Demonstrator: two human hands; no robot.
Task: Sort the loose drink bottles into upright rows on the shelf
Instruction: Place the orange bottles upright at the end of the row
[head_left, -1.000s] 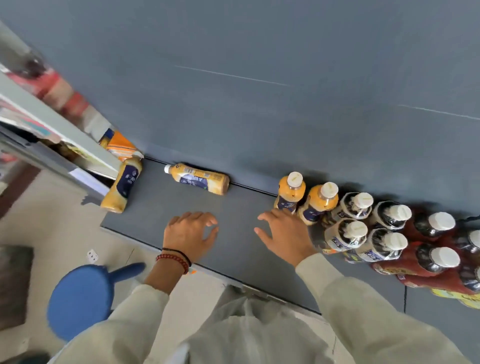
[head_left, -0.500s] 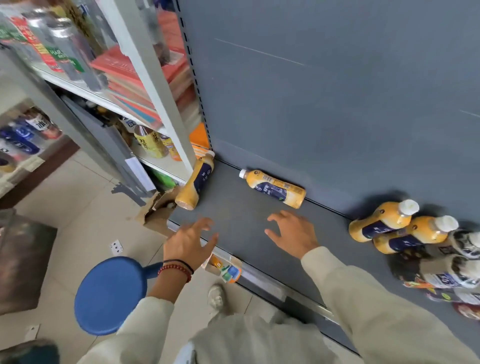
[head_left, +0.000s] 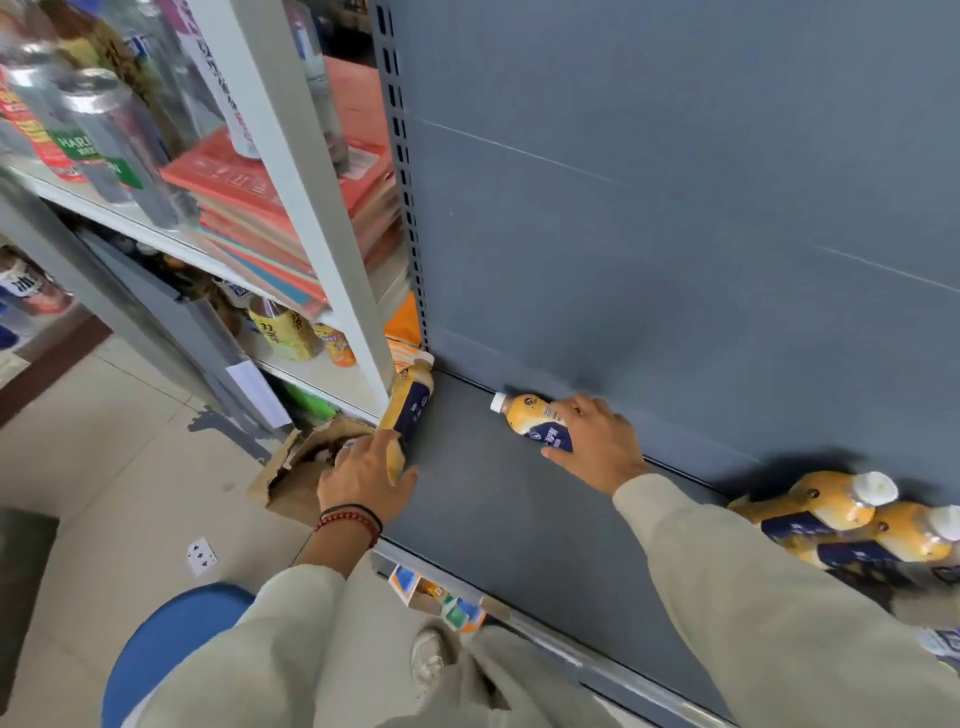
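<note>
My right hand (head_left: 597, 447) covers the lower half of the centre bottle (head_left: 527, 415); my left hand (head_left: 363, 478) hides the base of the left bottle (head_left: 410, 400). Standing bottles (head_left: 841, 509) are cut off at the right edge.

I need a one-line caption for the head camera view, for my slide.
On the grey shelf, left hand grips the left lying bottle, right hand grips the rear lying bottle.

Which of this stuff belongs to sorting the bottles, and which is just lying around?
Job: left hand, left-edge bottle, right hand, back-wall bottle, upright orange bottles, shelf.
Lying about: blue stool, playing card, torn cardboard box, stacked red books.
</note>
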